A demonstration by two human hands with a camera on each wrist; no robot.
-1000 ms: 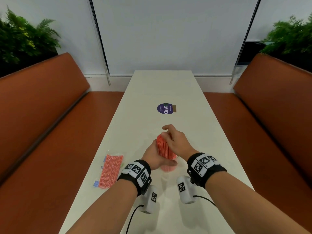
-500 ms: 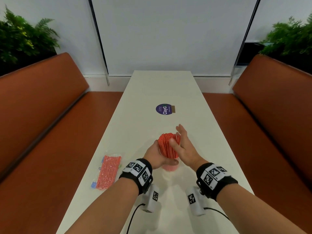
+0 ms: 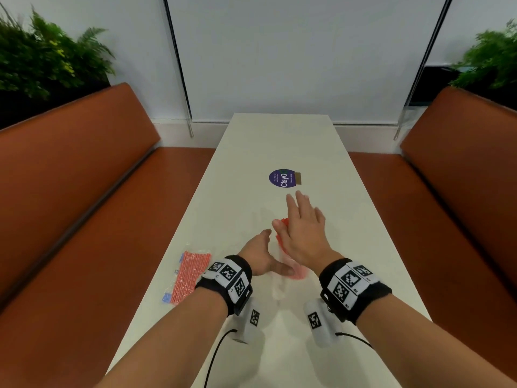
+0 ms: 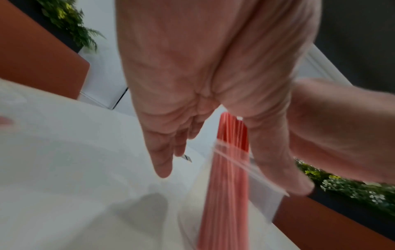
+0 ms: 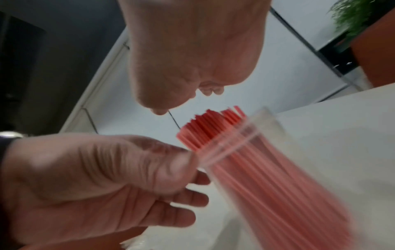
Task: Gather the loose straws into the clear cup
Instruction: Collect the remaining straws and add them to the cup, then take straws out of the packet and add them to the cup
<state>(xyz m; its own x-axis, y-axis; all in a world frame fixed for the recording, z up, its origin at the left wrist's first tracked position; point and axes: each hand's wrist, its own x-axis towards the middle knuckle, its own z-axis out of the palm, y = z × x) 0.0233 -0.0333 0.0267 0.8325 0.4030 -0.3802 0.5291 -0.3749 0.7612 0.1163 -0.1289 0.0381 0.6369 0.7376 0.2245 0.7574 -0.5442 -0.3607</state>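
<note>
The left hand [image 3: 258, 254] sits against the near-left side of the clear cup [image 5: 267, 152], fingers loose and spread apart, thumb stretched along the cup's lower wall; from the wrist views the fingers look slack rather than clamped, so it seems to steady the cup more than grip it. The right hand [image 3: 300, 231] hovers flat over the cup's mouth, fingers straight and fanned, holding nothing. Whether its palm actually touches the straw tips I cannot tell. The red straws [image 5: 215, 128] stand bunched inside the cup, their ends poking above the rim, the whole bundle leaning a little. The cup stands on the white surface [image 3: 279, 141], roughly midway across its width. To the left of the cup, near the surface's left edge, lies a flat clear packet of red straws [image 3: 188, 274]. Beyond the cup, farther down the surface, is a round purple sticker [image 3: 282, 178] with white lettering. Brown padded benches [image 3: 84, 177] run along both sides, with green plants [image 3: 47, 60] behind them.
</note>
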